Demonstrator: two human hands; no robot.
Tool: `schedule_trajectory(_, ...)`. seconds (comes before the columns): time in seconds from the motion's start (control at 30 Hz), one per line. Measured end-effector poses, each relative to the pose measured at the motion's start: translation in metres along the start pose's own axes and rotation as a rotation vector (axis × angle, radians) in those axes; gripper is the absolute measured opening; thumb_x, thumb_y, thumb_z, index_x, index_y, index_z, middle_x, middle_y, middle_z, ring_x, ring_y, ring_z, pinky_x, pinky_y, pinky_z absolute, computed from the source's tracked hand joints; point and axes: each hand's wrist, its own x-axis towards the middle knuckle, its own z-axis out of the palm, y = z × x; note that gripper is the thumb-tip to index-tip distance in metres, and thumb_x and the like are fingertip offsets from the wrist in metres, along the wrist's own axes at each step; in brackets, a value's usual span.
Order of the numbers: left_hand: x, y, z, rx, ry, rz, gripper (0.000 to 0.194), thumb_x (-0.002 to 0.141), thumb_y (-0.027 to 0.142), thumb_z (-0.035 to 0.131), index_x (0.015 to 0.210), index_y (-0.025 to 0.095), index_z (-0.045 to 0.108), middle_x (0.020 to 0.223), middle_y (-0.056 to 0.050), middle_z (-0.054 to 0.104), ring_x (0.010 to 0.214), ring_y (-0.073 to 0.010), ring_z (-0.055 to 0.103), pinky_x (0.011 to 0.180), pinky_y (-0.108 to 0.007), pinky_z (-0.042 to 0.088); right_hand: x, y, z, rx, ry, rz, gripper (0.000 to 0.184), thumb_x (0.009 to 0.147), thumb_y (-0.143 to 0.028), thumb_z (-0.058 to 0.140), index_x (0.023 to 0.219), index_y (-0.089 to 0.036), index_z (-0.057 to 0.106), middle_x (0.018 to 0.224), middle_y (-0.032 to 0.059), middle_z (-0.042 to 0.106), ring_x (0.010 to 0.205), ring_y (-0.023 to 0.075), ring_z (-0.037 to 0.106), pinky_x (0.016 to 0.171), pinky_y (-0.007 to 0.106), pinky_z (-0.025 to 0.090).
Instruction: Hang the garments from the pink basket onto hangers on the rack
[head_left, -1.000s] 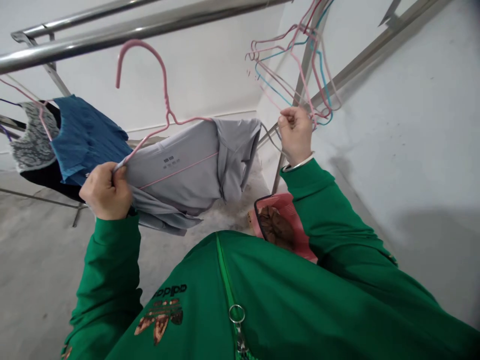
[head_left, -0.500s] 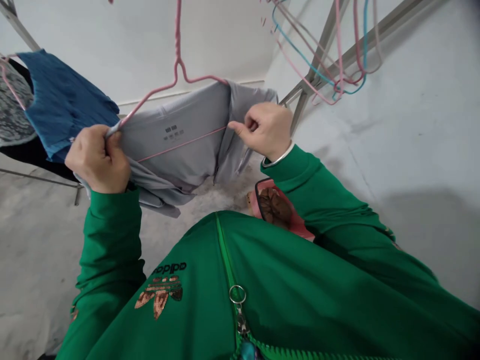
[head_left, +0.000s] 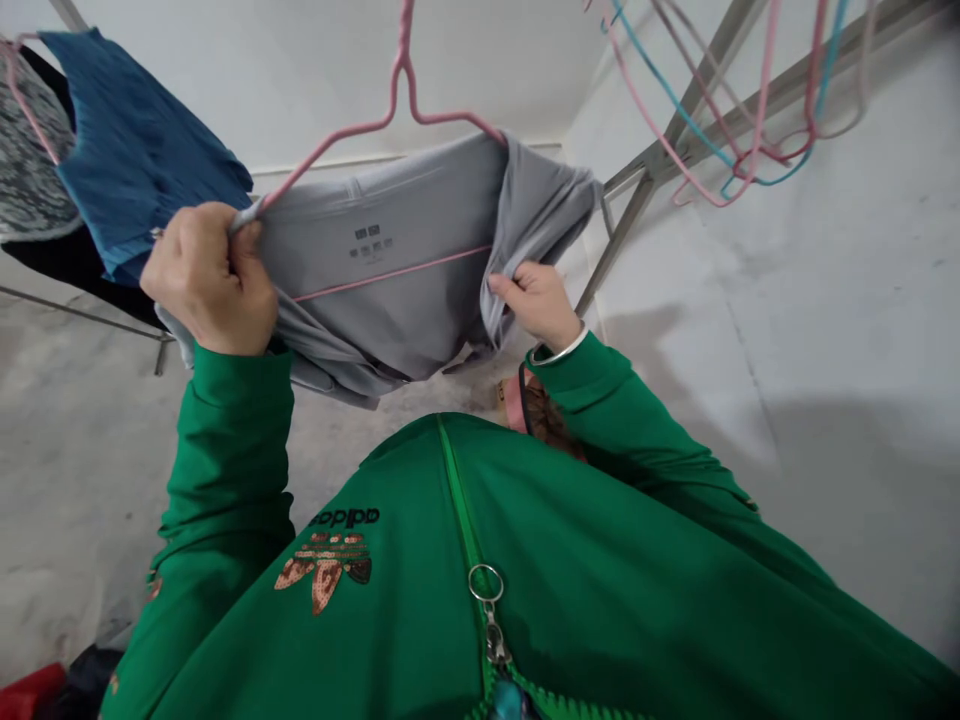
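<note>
A grey garment [head_left: 405, 280] hangs over a pink wire hanger [head_left: 390, 115] in front of me. My left hand [head_left: 210, 280] is closed round the hanger's left end and the grey cloth there. My right hand [head_left: 536, 300] pinches the garment's hanging right side, just below the hanger's right shoulder. The hanger's hook runs out of the top of the view. Both arms wear green sleeves.
A blue garment [head_left: 142, 150] and a patterned grey one [head_left: 30, 170] hang at the left. Several empty pink and blue wire hangers [head_left: 720, 150] dangle from a metal rack bar [head_left: 757, 95] at the upper right. A pink basket [head_left: 517, 405] with brown cloth sits below my right arm. White wall is close on the right.
My right hand left the empty hangers at the upper right, came down to the grey garment and now grips its right side. The view tilted down; the left hand kept its hold.
</note>
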Motion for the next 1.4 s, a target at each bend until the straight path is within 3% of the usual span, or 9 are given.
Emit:
schedule_trajectory(0.1, 0.0, 0.001, 0.0, -0.011, -0.032, 0.019, 0.059, 0.096, 0.054, 0.024, 0.091, 0.007, 0.06, 0.083, -0.007, 0.056, 0.085, -0.019, 0.059, 0.081, -0.036, 0.042, -0.013, -0.012, -0.023, -0.13, -0.177, 0.02, 0.044, 0.089, -0.043, 0.055, 0.053, -0.017, 0.054, 0.052, 0.0021, 0.058, 0.053, 0.0131, 0.054, 0.06, 0.029, 0.045)
schedule_trajectory(0.27, 0.002, 0.006, 0.003, 0.008, -0.062, 0.088, 0.051, 0.095, 0.05, 0.028, 0.088, 0.012, 0.061, 0.081, -0.008, 0.061, 0.078, -0.0181, 0.058, 0.073, -0.032, 0.041, -0.011, -0.049, -0.073, -0.171, 0.316, -0.387, 0.027, 0.09, -0.043, 0.054, 0.084, -0.019, 0.065, 0.072, 0.0043, 0.066, 0.065, 0.0146, 0.059, 0.066, 0.031, 0.048)
schedule_trajectory(0.37, 0.005, 0.01, 0.005, -0.018, -0.124, 0.103, 0.046, 0.094, 0.05, 0.032, 0.089, 0.015, 0.062, 0.081, -0.009, 0.062, 0.073, -0.0181, 0.056, 0.071, -0.032, 0.04, 0.005, -0.077, -0.087, -0.117, 0.274, -0.567, 0.033, 0.088, -0.042, 0.059, 0.114, -0.02, 0.06, 0.103, 0.0092, 0.068, 0.092, 0.0171, 0.064, 0.084, 0.032, 0.051)
schedule_trajectory(0.47, 0.006, 0.014, 0.006, -0.088, -0.211, 0.091, 0.037, 0.092, 0.05, 0.04, 0.089, 0.02, 0.061, 0.08, -0.007, 0.061, 0.071, -0.0185, 0.053, 0.072, -0.033, 0.039, 0.021, -0.096, -0.082, 0.028, 0.039, -0.583, 0.032, 0.09, -0.038, 0.058, 0.117, -0.021, 0.058, 0.113, 0.0087, 0.066, 0.105, 0.0158, 0.062, 0.096, 0.03, 0.048)
schedule_trajectory(0.63, 0.0, 0.015, 0.012, -0.165, -0.314, 0.145, 0.029, 0.091, 0.047, 0.044, 0.088, 0.022, 0.059, 0.082, -0.006, 0.061, 0.076, -0.0206, 0.055, 0.073, -0.035, 0.039, 0.032, -0.103, -0.047, 0.347, -0.221, -0.352, 0.024, 0.09, -0.039, 0.06, 0.086, -0.016, 0.066, 0.07, 0.0008, 0.066, 0.057, 0.0076, 0.058, 0.058, 0.02, 0.05)
schedule_trajectory(0.8, -0.006, 0.009, 0.02, -0.183, -0.336, 0.088, 0.03, 0.09, 0.049, 0.046, 0.088, 0.022, 0.058, 0.087, -0.007, 0.059, 0.093, -0.0239, 0.056, 0.081, -0.04, 0.039, 0.03, -0.1, -0.02, 0.475, -0.211, -0.25, 0.037, 0.084, -0.048, 0.063, 0.066, -0.016, 0.065, 0.063, 0.0019, 0.063, 0.06, 0.0083, 0.06, 0.057, 0.019, 0.051)
schedule_trajectory(1.0, -0.03, 0.018, 0.027, -0.06, -0.074, -0.198, 0.041, 0.079, 0.06, 0.061, 0.085, 0.021, 0.048, 0.096, -0.009, 0.056, 0.108, -0.028, 0.05, 0.092, -0.048, 0.035, 0.022, -0.107, -0.013, 0.573, -0.149, -0.22, 0.041, 0.075, -0.057, 0.068, 0.067, -0.017, 0.064, 0.06, -0.0006, 0.057, 0.056, 0.0086, 0.058, 0.056, 0.022, 0.056)
schedule_trajectory(1.17, -0.046, 0.035, 0.049, -0.054, -0.154, -0.305, 0.035, 0.081, 0.053, 0.058, 0.081, 0.02, 0.047, 0.094, -0.014, 0.056, 0.107, -0.0343, 0.051, 0.089, -0.049, 0.035, 0.012, -0.114, -0.015, 0.59, -0.16, -0.199, 0.041, 0.072, -0.058, 0.071, 0.069, -0.017, 0.065, 0.056, -0.0022, 0.054, 0.049, 0.0075, 0.053, 0.051, 0.023, 0.058)
schedule_trajectory(1.4, -0.031, 0.033, 0.08, -0.084, -0.22, -0.26, 0.018, 0.084, 0.036, 0.053, 0.077, 0.02, 0.051, 0.092, -0.013, 0.058, 0.105, -0.0337, 0.052, 0.09, -0.049, 0.034, 0.006, -0.118, -0.018, 0.586, -0.148, -0.194, 0.041, 0.073, -0.056, 0.072, 0.065, -0.017, 0.064, 0.053, -0.0014, 0.052, 0.046, 0.0086, 0.053, 0.042, 0.022, 0.051)
